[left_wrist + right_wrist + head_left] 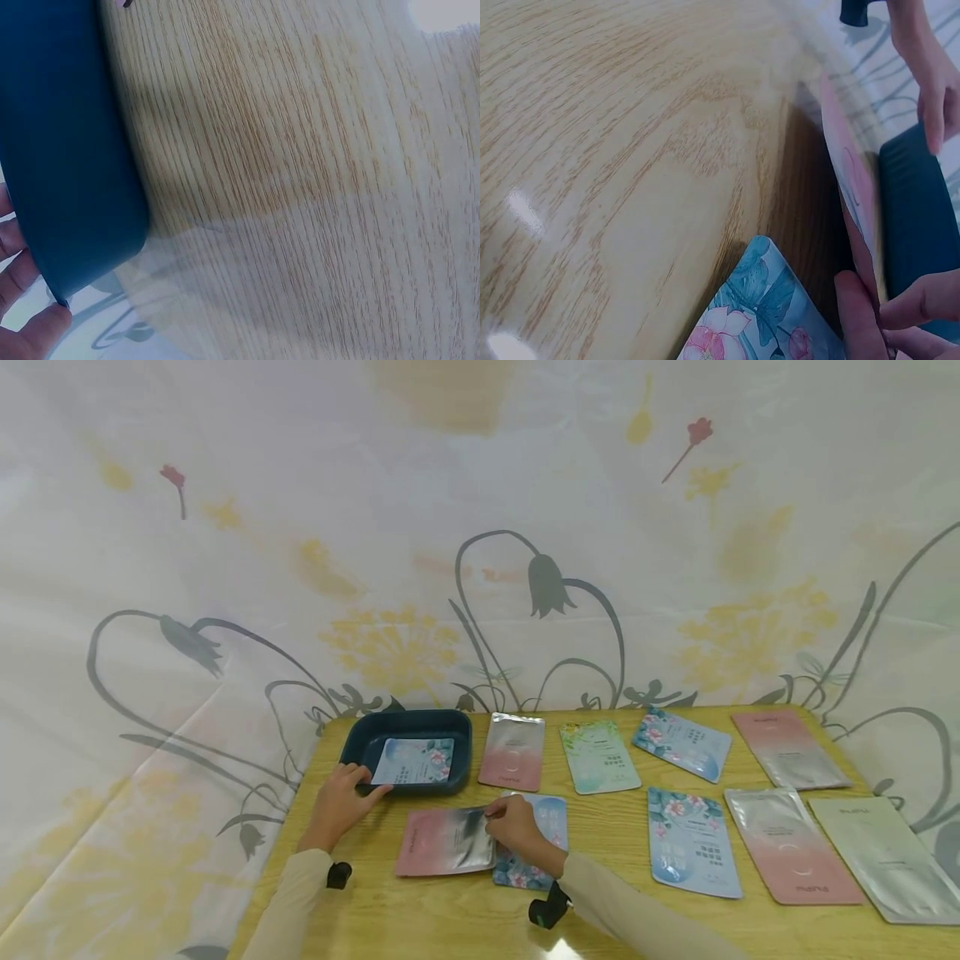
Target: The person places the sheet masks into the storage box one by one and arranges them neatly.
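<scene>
My left hand point(343, 806) grips the near left rim of a dark blue plastic basin point(463, 760), thumb outside and fingers over the edge. Inside the basin lies a blue floral sheet mask packet point(412, 762). Between thumb and fingers my right hand point(521, 828) pinches the right end of a pink and silver sheet mask packet point(442, 842). In the right wrist view this pink packet point(849, 169) stands tilted, raised off the table. Partly under the right hand, another blue floral packet point(551, 814) lies on the table.
On the wooden table point(600, 893) lie a pink packet point(512, 752) right of the basin, a green packet point(600, 757), blue floral packets point(693, 839), and more pink packets point(795, 847). A pale green and silver packet point(888, 860) is far right. A patterned curtain point(420, 568) hangs behind.
</scene>
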Tool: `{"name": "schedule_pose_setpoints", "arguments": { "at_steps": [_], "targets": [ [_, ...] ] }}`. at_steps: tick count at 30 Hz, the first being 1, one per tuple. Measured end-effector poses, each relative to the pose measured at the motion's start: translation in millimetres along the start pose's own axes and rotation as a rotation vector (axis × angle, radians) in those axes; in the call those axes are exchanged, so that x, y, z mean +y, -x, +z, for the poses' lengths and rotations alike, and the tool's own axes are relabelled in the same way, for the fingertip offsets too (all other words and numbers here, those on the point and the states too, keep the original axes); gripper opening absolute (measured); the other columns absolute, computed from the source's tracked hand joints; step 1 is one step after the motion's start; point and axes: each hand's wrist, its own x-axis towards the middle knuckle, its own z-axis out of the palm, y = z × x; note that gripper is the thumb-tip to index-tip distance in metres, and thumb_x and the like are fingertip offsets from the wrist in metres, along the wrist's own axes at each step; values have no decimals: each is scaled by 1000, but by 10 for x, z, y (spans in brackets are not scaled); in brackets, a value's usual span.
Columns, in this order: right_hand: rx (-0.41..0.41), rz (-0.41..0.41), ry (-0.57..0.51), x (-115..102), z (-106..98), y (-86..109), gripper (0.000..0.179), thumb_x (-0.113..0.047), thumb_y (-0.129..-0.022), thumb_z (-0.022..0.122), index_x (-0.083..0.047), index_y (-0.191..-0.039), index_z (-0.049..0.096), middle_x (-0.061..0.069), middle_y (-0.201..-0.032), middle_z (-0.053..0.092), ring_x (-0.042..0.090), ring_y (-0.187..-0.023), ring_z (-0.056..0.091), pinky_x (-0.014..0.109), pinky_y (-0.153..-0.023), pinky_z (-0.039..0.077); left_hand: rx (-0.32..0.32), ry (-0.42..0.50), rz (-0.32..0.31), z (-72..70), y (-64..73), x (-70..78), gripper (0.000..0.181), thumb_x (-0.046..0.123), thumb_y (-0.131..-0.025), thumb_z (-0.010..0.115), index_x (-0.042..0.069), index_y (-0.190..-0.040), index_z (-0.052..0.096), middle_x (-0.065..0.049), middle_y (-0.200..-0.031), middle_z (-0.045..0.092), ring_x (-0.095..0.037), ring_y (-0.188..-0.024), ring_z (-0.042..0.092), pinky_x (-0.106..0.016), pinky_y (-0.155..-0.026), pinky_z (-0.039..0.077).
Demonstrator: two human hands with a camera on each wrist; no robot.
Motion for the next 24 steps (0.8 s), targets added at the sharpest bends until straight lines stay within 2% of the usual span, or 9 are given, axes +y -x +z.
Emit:
{"name": "schedule_pose_setpoints", "arguments": {
  "at_steps": [6, 10, 16, 20, 24],
  "targets": [
    [17, 31, -74, -10, 7, 17, 34, 15, -68, 64, 11, -102, 66, 19, -91, 61, 13, -46, 50, 28, -44, 42, -5, 9, -10, -27, 22, 4, 35, 32, -75, 81, 4, -75, 60, -9, -71, 53, -19, -66, 41, -38, -61, 42],
    [38, 28, -81, -3, 3, 27, 36, 18, -70, 61, 10, -105, 65, 22, -96, 59, 14, -37, 46, 29, -39, 40, -11, 7, -11, -23, 23, -1, 35, 33, -75, 80, 4, -76, 60, -9, -72, 54, -20, -66, 42, -38, -63, 42],
    [102, -25, -31, -8, -18, 40, 39, 21, -67, 52, 9, -101, 68, 23, -99, 61, 14, -33, 46, 29, -35, 40, -20, 3, -16, -16, 26, 7, 35, 33, -75, 80, 4, -75, 61, -9, -72, 54, -19, -66, 41, -38, -62, 42],
    [75, 9, -120, -28, -67, 57, 40, 22, -69, 49, 10, -103, 67, 25, -103, 60, 23, -37, 54, 37, -37, 45, -18, -5, -14, -16, 6, 16, 36, 34, -75, 81, 4, -75, 60, -9, -71, 53, -19, -66, 41, -38, -62, 41],
    [51, 64, -196, -37, -103, 54, 38, 21, -70, 51, 9, -102, 67, 24, -108, 60, 20, -39, 54, 39, -40, 48, -26, -7, -23, -33, 6, 16, 36, 34, -75, 80, 3, -76, 61, -10, -72, 54, -20, -67, 41, -38, -63, 41]
  ]
}}
